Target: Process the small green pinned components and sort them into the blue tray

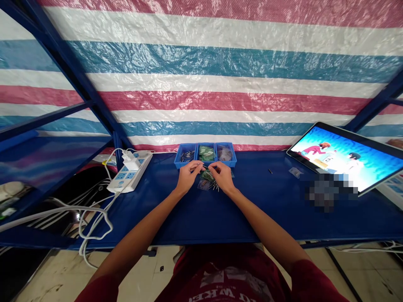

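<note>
My left hand (190, 171) and my right hand (221, 173) meet over the table, just in front of three joined blue bins. Between their fingertips is a small dark thin piece (205, 167), too small to name. Both hands are closed in a pinch, and the piece spans from one to the other. Beneath them lie several thin metal pins (215, 186) and small clear plastic bags (204, 183), partly covered by my hands. The left bin (176, 160) holds metal pins, the middle one green packets (206, 152), and the right one clear packets (224, 152).
A white power strip (129, 175) with a plugged-in charger stands at left, its cables (94, 209) hanging over the table edge. At right a tablet-like screen (343, 155) leans up beside a blurred patch. A small dark pin (270, 171) and a clear bag (296, 172) lie nearer.
</note>
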`<action>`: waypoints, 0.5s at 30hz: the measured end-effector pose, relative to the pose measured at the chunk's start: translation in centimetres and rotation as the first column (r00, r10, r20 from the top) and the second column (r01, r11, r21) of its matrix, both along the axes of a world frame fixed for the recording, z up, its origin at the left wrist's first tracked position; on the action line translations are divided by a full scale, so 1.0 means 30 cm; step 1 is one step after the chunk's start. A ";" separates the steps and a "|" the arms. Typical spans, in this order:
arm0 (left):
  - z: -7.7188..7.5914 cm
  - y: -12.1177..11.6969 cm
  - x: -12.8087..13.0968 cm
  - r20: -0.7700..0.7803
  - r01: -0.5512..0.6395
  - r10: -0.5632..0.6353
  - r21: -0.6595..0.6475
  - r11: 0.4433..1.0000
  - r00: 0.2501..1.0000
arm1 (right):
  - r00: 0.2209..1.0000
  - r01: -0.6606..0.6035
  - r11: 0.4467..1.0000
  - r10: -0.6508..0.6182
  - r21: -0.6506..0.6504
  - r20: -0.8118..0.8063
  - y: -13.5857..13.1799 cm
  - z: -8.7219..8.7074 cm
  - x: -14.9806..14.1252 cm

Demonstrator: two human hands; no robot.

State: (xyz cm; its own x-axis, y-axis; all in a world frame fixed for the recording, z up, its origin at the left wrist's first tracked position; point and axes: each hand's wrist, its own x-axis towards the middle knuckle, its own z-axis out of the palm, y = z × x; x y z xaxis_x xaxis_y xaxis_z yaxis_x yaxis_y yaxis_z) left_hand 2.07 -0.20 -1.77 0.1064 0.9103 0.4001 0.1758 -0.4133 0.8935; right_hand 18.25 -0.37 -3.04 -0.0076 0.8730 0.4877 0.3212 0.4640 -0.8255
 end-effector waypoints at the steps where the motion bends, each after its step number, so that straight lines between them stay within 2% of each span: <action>1: 0.000 0.000 0.001 0.004 0.001 -0.001 0.002 1.000 1.000 | 1.000 -0.008 1.000 0.008 0.000 0.002 -0.001 0.002 -0.001; 15: -0.005 0.021 0.002 0.045 -0.019 0.020 -0.018 1.000 0.999 | 0.997 -0.071 0.997 0.071 -0.036 -0.010 -0.004 0.005 -0.003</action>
State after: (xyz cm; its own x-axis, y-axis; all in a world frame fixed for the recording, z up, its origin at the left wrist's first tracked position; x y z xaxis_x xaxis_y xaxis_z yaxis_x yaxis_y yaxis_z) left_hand 2.15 0.43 -1.93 0.0704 0.9188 0.3884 0.1427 -0.3947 0.9077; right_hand 18.15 -0.49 -2.90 -0.0662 0.8874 0.4562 0.2809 0.4553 -0.8449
